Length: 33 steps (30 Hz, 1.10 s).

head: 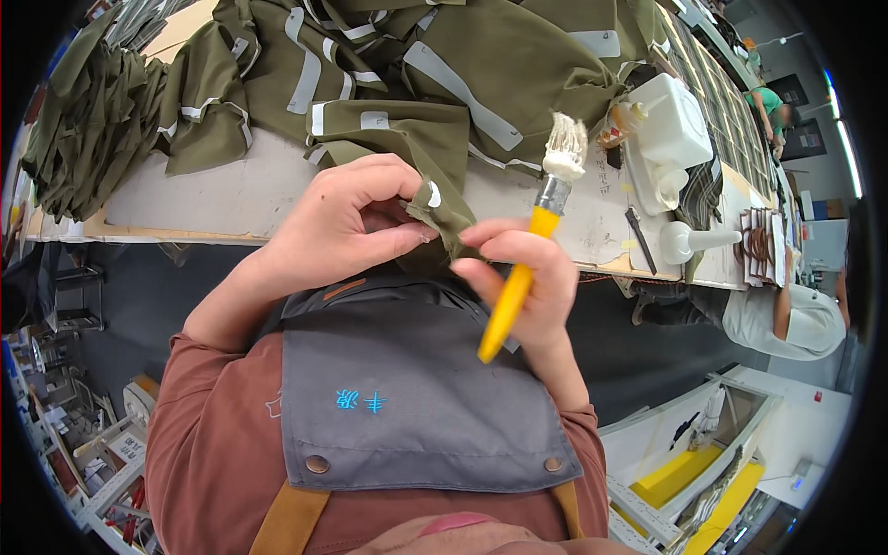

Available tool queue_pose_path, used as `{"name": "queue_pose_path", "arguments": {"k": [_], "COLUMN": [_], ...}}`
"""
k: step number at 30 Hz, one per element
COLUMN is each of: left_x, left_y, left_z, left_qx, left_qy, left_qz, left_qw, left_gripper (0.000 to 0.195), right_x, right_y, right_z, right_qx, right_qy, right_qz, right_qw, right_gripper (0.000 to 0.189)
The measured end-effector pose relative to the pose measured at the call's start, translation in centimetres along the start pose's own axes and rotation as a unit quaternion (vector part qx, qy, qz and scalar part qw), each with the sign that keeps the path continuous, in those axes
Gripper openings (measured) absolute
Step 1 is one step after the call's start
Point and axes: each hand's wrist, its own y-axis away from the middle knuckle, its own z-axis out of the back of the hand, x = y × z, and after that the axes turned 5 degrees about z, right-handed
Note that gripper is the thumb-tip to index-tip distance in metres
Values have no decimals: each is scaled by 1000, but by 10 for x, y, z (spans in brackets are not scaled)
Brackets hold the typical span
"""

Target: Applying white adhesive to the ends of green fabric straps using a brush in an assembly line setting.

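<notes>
My left hand pinches the edge of an olive-green fabric piece at the table's front edge. In my right hand is a paintbrush with a yellow handle, a metal ferrule and white, coated bristles pointing up and away from me. The thumb and index fingertips of that hand meet the same fabric edge; whether they grip it is hard to tell. A small white patch shows on the fabric between my hands. More olive fabric with grey and white strips lies behind.
A pleated olive fabric bundle lies at the left. On the right are a white plastic jug, a small bottle, a dark narrow tool, a white bottle and striped fabric. Two people are farther right.
</notes>
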Motion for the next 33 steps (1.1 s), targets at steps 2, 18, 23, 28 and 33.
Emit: {"name": "queue_pose_path", "arguments": {"k": [2,18,23,28,33], "left_x": [2,2,-4,-3,4], "left_y": [2,-2,1,5,7], "left_z": [-3,-19,-21,-24,-27], "left_qx": [2,1,-11,-35,-69], "left_qy": [42,199,207,201,199], "left_qz": [21,108,130,71,-10], "left_qw": [999,974,970,976,978], "left_gripper": [26,18,17,19,27], "right_x": [-3,-5,0,10,12], "right_y": [1,-1,-3,-4,-7], "right_z": [-18,-23,-23,-24,-24], "right_qx": [-51,-74,-79,-92,-94], "right_qy": [30,119,148,182,183], "right_qz": [10,83,82,86,97], "right_qw": [998,987,983,975,974], "right_gripper": [35,30,28,26,26]}}
